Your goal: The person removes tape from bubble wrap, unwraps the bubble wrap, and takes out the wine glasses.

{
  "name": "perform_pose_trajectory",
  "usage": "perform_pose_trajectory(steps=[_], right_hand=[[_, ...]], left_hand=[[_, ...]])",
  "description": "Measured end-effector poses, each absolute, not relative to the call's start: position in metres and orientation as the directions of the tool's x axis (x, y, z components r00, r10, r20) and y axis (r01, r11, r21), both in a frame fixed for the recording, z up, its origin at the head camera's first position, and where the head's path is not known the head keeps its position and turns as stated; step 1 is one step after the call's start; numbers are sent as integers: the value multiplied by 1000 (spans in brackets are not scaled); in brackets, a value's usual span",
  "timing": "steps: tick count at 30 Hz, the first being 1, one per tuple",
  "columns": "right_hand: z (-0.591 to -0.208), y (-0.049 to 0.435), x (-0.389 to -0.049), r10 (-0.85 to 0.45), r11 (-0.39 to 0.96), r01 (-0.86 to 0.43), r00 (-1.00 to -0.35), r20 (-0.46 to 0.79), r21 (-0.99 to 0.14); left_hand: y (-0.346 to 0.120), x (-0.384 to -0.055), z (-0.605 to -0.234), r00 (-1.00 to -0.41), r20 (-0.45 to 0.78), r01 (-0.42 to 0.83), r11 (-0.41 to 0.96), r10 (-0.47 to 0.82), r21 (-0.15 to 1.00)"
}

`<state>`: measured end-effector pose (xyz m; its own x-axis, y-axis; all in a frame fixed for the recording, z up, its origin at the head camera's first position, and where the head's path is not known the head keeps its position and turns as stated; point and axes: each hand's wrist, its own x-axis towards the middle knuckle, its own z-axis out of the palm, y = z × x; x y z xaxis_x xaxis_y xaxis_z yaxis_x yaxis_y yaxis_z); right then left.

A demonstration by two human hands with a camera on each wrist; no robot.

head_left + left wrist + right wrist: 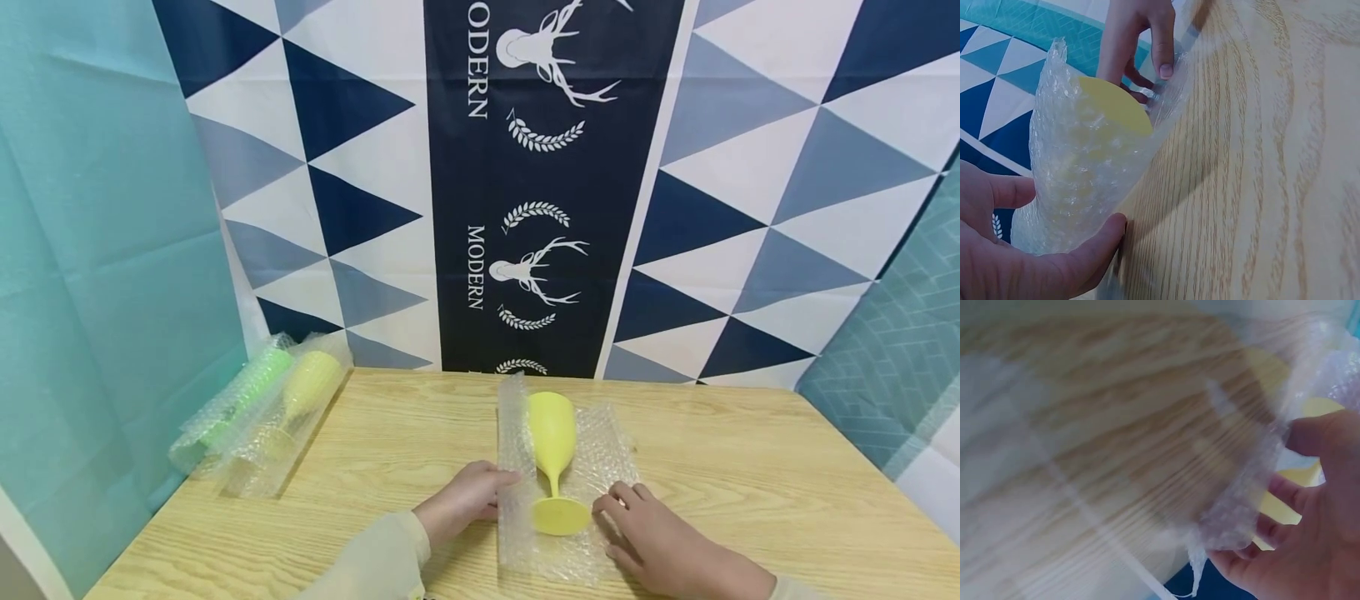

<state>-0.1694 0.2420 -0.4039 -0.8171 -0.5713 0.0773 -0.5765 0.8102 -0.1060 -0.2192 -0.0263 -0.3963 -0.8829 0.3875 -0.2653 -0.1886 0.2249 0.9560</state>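
Note:
A yellow plastic goblet (pixel 553 442) lies on its side on a sheet of bubble wrap (pixel 603 454), bowl away from me and round base nearest. My left hand (pixel 468 500) grips the sheet's left edge, which is folded up beside the goblet and partly over its bowl. In the left wrist view, thumb and finger sit on either side of the bubble wrap (pixel 1085 169), with the yellow showing through. My right hand (pixel 660 542) holds the sheet's right edge beside the goblet's base. The right wrist view has its fingers (pixel 1279 531) curled at the clear wrap.
At the table's left back corner lie two wrapped goblets, one green (pixel 266 375) and one yellow (pixel 311 379), side by side in bubble wrap. A patterned cloth (pixel 375 208) hangs behind the wooden table (pixel 742 467), with a teal curtain (pixel 97 250) at left.

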Motion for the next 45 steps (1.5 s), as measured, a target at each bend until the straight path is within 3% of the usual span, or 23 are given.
perform_pose_trajectory(steps=[15,23,30,38,45], right_hand=[[-411,245,-171,-600,790,-611,-788,141,-52],[-406,246,-173,-595,794,-606,-790,145,-44],[-411,245,-173,-598,793,-607,-792,122,-55],[-409,243,-171,-572,818,-575,-816,80,-24],[-407,241,-171,-574,816,-577,-817,60,-38]], left_hand=[[-32,-214,-391,-905,-217,-138,230,365,963],[-27,-210,-377,-955,-124,-14,374,271,927],[-24,-200,-367,-963,29,165,498,269,851],[-17,-192,-364,-918,210,389,664,336,638],[-14,-191,-365,-796,338,604,698,502,386]])
